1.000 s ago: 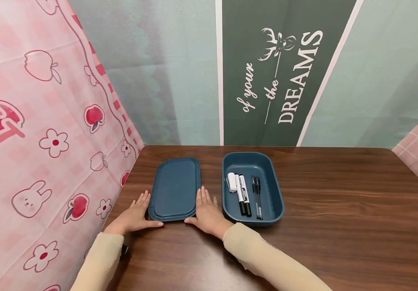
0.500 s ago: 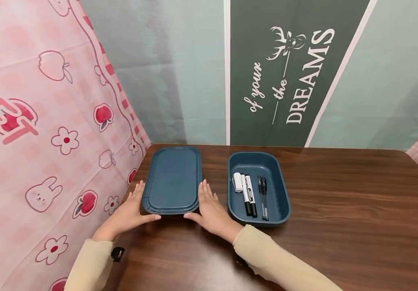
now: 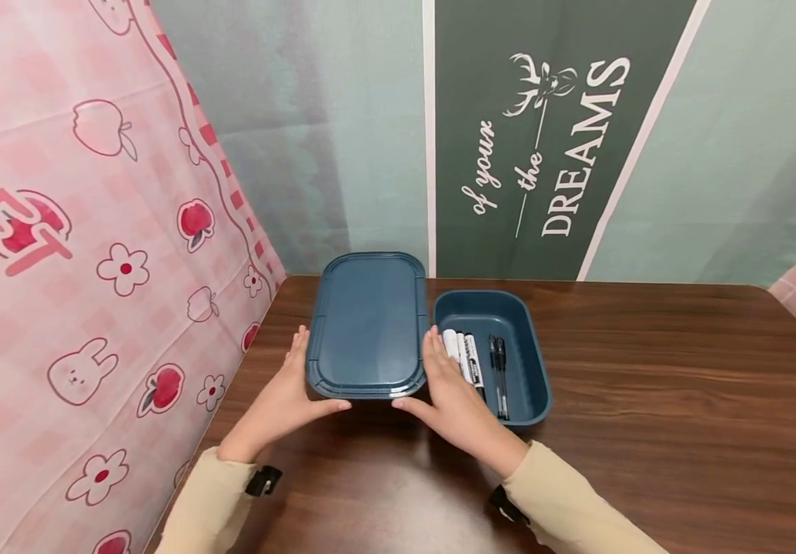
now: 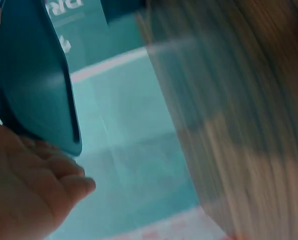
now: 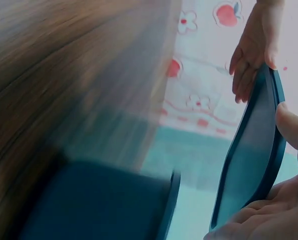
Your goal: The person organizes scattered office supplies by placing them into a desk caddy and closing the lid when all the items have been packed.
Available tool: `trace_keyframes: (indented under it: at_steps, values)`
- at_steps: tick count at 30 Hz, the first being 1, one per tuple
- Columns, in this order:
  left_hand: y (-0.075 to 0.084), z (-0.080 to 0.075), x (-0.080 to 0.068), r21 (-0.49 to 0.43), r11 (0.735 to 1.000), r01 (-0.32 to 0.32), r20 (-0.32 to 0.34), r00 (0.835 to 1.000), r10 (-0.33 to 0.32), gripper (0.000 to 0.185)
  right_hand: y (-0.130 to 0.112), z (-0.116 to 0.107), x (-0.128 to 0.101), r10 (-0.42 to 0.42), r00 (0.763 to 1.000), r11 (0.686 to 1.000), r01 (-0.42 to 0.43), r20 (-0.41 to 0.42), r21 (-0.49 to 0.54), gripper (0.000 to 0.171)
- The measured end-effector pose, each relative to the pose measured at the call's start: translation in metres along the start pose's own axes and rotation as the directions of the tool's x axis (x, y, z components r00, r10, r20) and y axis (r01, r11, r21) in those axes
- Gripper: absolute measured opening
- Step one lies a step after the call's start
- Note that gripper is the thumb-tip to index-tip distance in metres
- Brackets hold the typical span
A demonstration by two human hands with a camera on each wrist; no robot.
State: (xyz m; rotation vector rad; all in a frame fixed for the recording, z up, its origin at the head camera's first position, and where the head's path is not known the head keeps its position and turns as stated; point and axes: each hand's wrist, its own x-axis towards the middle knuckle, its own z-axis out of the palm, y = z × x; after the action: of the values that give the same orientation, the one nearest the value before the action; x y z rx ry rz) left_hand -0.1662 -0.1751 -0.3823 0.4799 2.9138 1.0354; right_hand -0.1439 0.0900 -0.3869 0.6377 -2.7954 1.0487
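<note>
A dark blue rectangular lid (image 3: 368,323) is held up off the table by both hands. My left hand (image 3: 287,396) grips its near left corner, fingers along the side and thumb at the front edge. The near right corner is held the same way by my right hand (image 3: 460,400). In the right wrist view the lid (image 5: 254,145) shows edge-on between the hands. To its right stands a matching blue box (image 3: 526,377), uncovered. Inside lie black-and-white markers (image 3: 470,360), two black-capped pens (image 3: 500,377) and a short white item (image 3: 449,342), partly behind my right fingers.
The brown wooden table (image 3: 661,385) runs on to the right of the box. A pink patterned cloth (image 3: 128,323) hangs along the left side. Behind the table is a green curtain (image 3: 329,192) with white lettering.
The lid first slid away from me on the table. Since then both hands have raised it and carried it right, toward the box. The box and its contents stay where they were.
</note>
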Motion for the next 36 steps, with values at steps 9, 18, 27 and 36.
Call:
trace_keyframes:
  at_steps: [9, 18, 27, 36]
  values:
    - [0.049, 0.04, 0.023, -0.062, 0.992, -0.109, -0.096, 0.99, 0.102, 0.127, 0.03, -0.045, -0.028, 0.059, 0.998, 0.998, -0.059, -0.019, -0.008, 0.103]
    - [0.085, 0.069, 0.036, -0.23, 0.966, -0.12, -0.124, 0.988, 0.093, 0.123, 0.06, -0.078, -0.046, 0.062, 0.996, 0.992, -0.054, -0.065, 0.114, 0.096]
    - [0.091, 0.09, 0.039, -0.272, 0.961, -0.045, -0.088, 0.996, 0.022, 0.125, 0.078, -0.082, -0.052, 0.095, 0.993, 0.844, -0.046, -0.065, 0.534, 0.062]
    - [0.103, 0.094, 0.05, -0.535, 0.833, -0.144, -0.04, 0.989, 0.145, 0.102, 0.09, -0.097, -0.049, 0.14, 0.976, 0.4, 0.1, -0.169, 0.911, 0.058]
